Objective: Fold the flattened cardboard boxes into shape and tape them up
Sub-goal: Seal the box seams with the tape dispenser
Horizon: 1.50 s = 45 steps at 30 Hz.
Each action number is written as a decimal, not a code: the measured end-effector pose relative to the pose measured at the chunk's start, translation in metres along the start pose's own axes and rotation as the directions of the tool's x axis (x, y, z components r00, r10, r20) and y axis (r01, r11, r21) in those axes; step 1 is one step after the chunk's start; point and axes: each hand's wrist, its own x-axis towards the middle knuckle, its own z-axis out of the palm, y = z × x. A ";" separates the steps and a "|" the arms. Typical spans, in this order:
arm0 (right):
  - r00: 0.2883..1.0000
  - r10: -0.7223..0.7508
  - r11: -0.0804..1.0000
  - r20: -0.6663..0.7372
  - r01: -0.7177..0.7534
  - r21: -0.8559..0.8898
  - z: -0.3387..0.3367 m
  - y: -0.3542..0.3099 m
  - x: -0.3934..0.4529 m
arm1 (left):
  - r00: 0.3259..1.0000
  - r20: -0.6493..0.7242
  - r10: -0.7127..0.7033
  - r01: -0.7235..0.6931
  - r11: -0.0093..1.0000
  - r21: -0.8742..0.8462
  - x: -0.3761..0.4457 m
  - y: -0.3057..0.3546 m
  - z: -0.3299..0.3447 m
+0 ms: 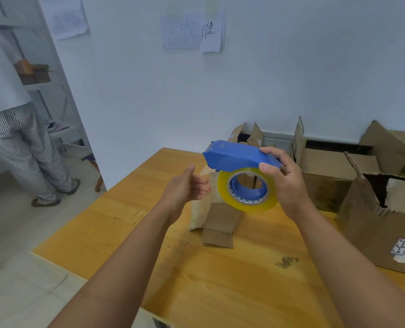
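My right hand (283,179) grips a blue tape dispenser (234,156) loaded with a yellowish roll of clear tape (246,189), held up above the wooden table (173,275). My left hand (187,187) hovers just left of the roll with relaxed, slightly curled fingers that hold nothing. Behind and below the dispenser a small cardboard box (217,221) stands on the table, its lower flaps spread toward me and pale tape along its left side. The roll hides much of it.
A large open cardboard box (372,223) with a handwritten label sits at the table's right edge. More open boxes (324,166) stand against the wall behind. A person in striped trousers (24,150) stands at the far left by shelving.
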 end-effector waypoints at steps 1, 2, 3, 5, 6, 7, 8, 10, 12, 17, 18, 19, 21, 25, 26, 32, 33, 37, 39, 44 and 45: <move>1.000 0.001 1.000 0.006 -0.001 0.005 0.000 0.000 0.000 | 1.000 0.017 -0.023 0.022 1.000 0.017 0.001 0.003 0.002; 1.000 0.001 1.000 0.013 -0.001 0.010 -0.001 0.000 0.000 | 0.998 0.044 -0.055 0.053 0.998 0.024 0.002 0.006 0.005; 1.000 -0.001 1.000 0.020 0.000 0.015 -0.001 0.000 -0.001 | 0.994 0.073 -0.086 0.085 0.996 0.018 0.002 0.009 0.008; 0.999 0.000 1.000 0.033 0.000 0.014 -0.002 0.000 -0.002 | 0.987 0.115 -0.112 0.115 0.993 -0.027 0.003 0.013 0.012; 0.999 -0.001 1.000 0.038 0.001 0.012 -0.003 0.000 -0.002 | 0.986 0.132 -0.102 0.111 0.992 -0.063 0.003 0.015 0.013; 0.999 -0.003 1.000 0.041 0.002 0.009 -0.005 0.000 -0.003 | 0.985 0.147 -0.085 0.101 0.989 -0.104 0.003 0.016 0.013; 0.999 -0.003 1.000 0.043 0.003 0.006 -0.006 -0.001 -0.003 | 0.985 0.160 -0.069 0.092 0.986 -0.139 0.003 0.016 0.013; 0.999 0.002 1.000 0.047 -0.002 0.002 -0.010 -0.004 -0.003 | 0.983 0.174 -0.048 0.076 0.985 -0.154 0.004 0.018 0.011; 0.998 0.011 1.000 0.063 -0.010 -0.019 -0.016 -0.007 -0.004 | 0.983 0.180 -0.032 0.049 0.994 -0.096 0.004 0.023 0.008; 0.989 0.048 0.991 0.140 -0.030 -0.128 -0.040 -0.013 -0.012 | 0.978 0.203 -0.048 0.029 0.995 0.096 0.004 0.038 0.010; 0.988 0.055 0.990 0.146 -0.035 -0.136 -0.045 -0.014 -0.015 | 0.979 0.195 -0.052 0.032 0.994 0.107 0.005 0.039 0.011; 0.988 0.058 0.990 0.143 -0.039 -0.132 -0.051 -0.015 -0.017 | 0.983 0.177 -0.055 0.035 0.993 0.110 0.005 0.040 0.010; 0.991 0.063 0.992 0.115 -0.049 -0.118 -0.063 -0.014 -0.022 | 0.988 0.142 -0.064 0.047 0.991 0.125 0.006 0.038 0.004; 0.990 0.091 0.988 0.111 -0.076 -0.134 -0.074 -0.008 -0.028 | 0.992 0.090 -0.092 0.071 0.975 0.210 0.005 0.027 0.000; 0.989 0.093 0.989 0.115 -0.079 -0.127 -0.072 -0.006 -0.029 | 0.994 0.069 -0.090 0.073 0.973 0.220 0.004 0.023 0.001; 0.981 0.105 0.985 0.163 -0.080 -0.155 -0.069 -0.001 -0.023 | 0.999 -0.005 -0.044 0.044 0.963 0.268 -0.005 0.010 -0.001; 0.978 0.112 0.983 0.174 -0.083 -0.163 -0.069 0.000 -0.023 | 0.999 -0.016 -0.038 0.041 0.961 0.273 -0.007 0.008 -0.001; 0.980 0.125 0.986 0.156 -0.105 -0.132 -0.071 0.008 -0.023 | 0.999 -0.042 -0.023 0.031 0.978 0.206 -0.011 0.005 0.003; 0.984 0.125 0.989 0.130 -0.114 -0.089 -0.074 0.011 -0.023 | 0.999 -0.052 0.000 0.006 0.992 0.125 -0.012 0.005 0.008; 0.990 0.120 0.993 0.068 -0.119 -0.017 -0.079 0.014 -0.020 | 0.998 -0.048 0.031 -0.031 1.000 0.005 -0.008 0.003 0.020; 0.991 0.117 0.993 0.065 -0.117 -0.013 -0.079 0.014 -0.019 | 0.999 -0.046 0.025 -0.024 1.000 0.012 -0.008 0.000 0.020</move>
